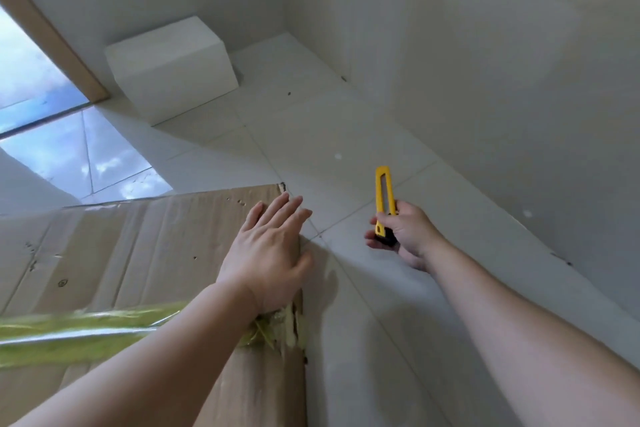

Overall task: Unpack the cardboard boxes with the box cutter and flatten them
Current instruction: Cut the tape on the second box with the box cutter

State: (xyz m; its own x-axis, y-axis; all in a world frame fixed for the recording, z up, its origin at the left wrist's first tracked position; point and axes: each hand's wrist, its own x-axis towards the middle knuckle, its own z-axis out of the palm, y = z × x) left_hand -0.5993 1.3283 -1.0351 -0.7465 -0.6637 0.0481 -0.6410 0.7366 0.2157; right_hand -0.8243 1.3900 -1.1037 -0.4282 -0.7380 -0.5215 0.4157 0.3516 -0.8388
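- My left hand [268, 253] lies flat on the box [138, 253], fingers straight, near its right edge, gripping nothing.
- My right hand [403, 234] curls round the cutter [383, 196], yellow body pointing up, off to the box's right over the floor [346, 135].
- Greenish tape [86, 326] crosses the box, torn at the edge.
- White block [173, 66] sits by the wall.

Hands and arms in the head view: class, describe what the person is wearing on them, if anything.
Both forearms are bare as far as the frame shows: no sleeves reach into view. The left hand and right hand wear no gloves, and no rings, watch or bracelet are visible on the sides that show. No marks or bandages can be seen.
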